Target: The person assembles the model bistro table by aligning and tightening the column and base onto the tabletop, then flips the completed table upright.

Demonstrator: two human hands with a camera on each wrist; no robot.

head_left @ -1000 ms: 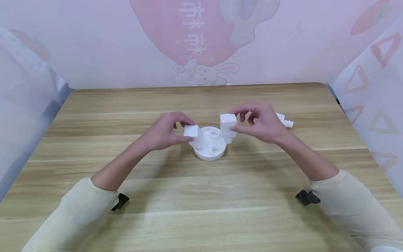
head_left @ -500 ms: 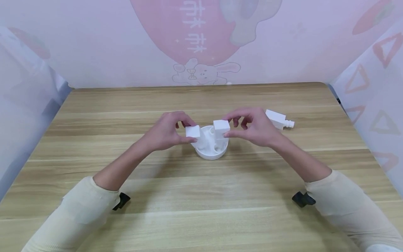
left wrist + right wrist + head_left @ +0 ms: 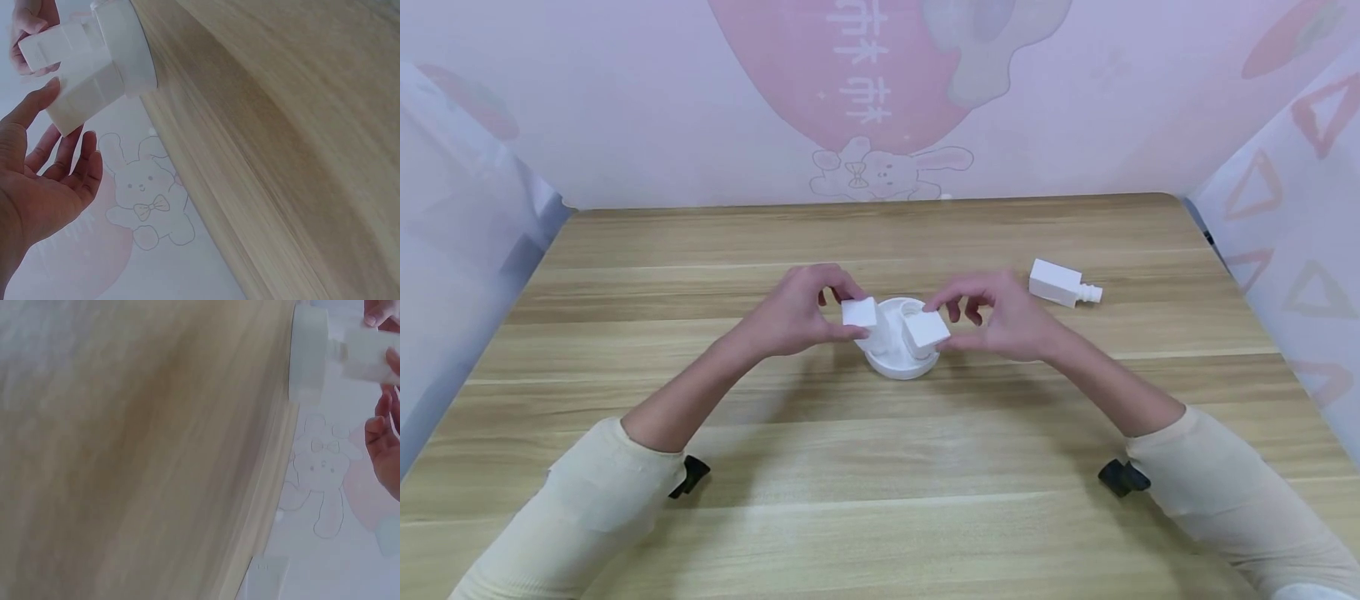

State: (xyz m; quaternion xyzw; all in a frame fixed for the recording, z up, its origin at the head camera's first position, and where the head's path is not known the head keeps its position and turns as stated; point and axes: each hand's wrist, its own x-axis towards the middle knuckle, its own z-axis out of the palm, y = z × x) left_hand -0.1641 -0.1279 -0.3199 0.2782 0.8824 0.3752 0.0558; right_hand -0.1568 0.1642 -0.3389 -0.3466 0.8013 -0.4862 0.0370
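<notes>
A round white base (image 3: 901, 371) with raised sockets sits on the table in the head view. On its left side stands a white rectangular block (image 3: 860, 314), which my left hand (image 3: 797, 312) pinches between thumb and fingers. Over the base's right side my right hand (image 3: 1000, 321) pinches a second white block (image 3: 927, 330), tilted in the head view. The right wrist view shows a narrower neck between this block (image 3: 369, 356) and the base (image 3: 308, 353). Whether the neck sits in a socket I cannot tell. Both blocks hide parts of the base.
A third white block (image 3: 1056, 282) with a ribbed neck lies on its side to the right, beyond my right hand. The wooden table (image 3: 880, 492) ends at a printed wall (image 3: 700, 125) behind. Side panels stand left and right.
My right hand has moved left and toward me, bringing its block from the base's right edge over the base and tilting it. My left hand has barely shifted.
</notes>
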